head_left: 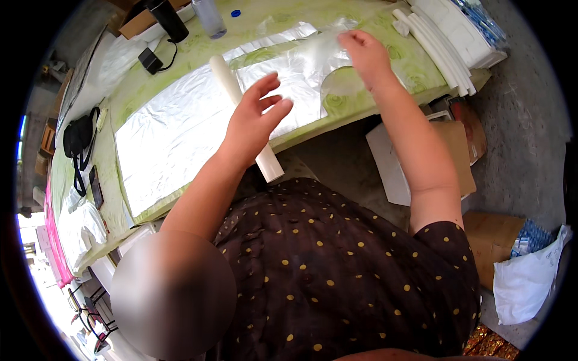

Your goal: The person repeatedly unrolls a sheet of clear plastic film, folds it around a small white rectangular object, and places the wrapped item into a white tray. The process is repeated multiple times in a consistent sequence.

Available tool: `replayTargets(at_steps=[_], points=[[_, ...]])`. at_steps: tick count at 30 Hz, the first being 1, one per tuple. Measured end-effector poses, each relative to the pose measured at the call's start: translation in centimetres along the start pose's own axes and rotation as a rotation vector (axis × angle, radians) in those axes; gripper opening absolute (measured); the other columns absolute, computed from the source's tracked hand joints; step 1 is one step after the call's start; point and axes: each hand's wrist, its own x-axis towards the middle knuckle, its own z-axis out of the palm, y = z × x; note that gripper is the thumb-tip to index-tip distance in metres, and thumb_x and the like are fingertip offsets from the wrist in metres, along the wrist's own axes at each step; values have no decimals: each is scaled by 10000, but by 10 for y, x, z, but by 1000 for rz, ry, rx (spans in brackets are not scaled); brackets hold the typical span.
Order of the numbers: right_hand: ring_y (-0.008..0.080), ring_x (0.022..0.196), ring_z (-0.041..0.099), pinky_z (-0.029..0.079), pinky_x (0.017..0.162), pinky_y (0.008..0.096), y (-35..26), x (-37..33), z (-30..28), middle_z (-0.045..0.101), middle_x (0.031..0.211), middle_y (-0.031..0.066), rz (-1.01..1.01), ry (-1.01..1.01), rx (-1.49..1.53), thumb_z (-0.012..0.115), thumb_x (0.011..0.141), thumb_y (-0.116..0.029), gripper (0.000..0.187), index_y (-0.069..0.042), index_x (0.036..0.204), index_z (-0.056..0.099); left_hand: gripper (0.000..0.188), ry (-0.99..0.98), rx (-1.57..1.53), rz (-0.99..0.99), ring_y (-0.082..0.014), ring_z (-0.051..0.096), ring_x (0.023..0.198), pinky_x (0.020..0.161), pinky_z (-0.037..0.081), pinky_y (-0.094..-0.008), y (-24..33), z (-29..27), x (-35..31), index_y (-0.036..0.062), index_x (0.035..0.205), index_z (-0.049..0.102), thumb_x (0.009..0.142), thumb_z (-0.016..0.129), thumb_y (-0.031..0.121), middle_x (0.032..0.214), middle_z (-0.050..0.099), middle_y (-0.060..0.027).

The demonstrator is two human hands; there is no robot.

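A silvery plastic sheet (174,132) lies spread over the table, with a white roll (226,81) lying across it and jutting past the near table edge. Over the middle of this roll is my left hand (253,123), its fingers curved and apart, with nothing in them. Farther right, my right hand (365,57) is raised above the table, fingers pinched together. A thin, see-through plastic film (328,45) trails leftward from those fingertips; its outline is blurred.
A green patterned cloth covers the table (409,72). Toward the back are a black cylinder (167,21), a clear bottle (209,18) and a black adapter (150,61). White tubes (433,51) lie at the right end. A black bag (81,138) rests left; a cardboard box (451,150) stands below.
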Motion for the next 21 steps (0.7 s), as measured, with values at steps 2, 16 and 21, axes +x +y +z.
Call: replayTargets(at_steps=[2,16,21], points=[[138,851,601,481,797,291,-29,-29,27,694,922,36,-118,-87,-13,686,912,-249,259,-19,1029,701,832,-22,-325,-74,-309,446,1371,1058,447,-426,9,8,14,49,1584,203,957,679,317,1572,312,-225],[223,1137,585,439,1016,347,10,-134,62,643,1201,85,-220,-190,28,699,873,-97,283,-64,1151,659,387,760,-277,-342,-171,602,1028,893,516,-356,-44,-255,-71,102,1283,585,924,696,190,1104,608,-15],[233,1121,585,453,994,329,11,-148,79,657,1160,83,-251,-255,23,684,882,-101,213,-62,1092,683,383,887,37,-420,-114,586,1002,845,475,-314,-68,-301,-91,141,1252,610,913,722,280,1100,627,15]])
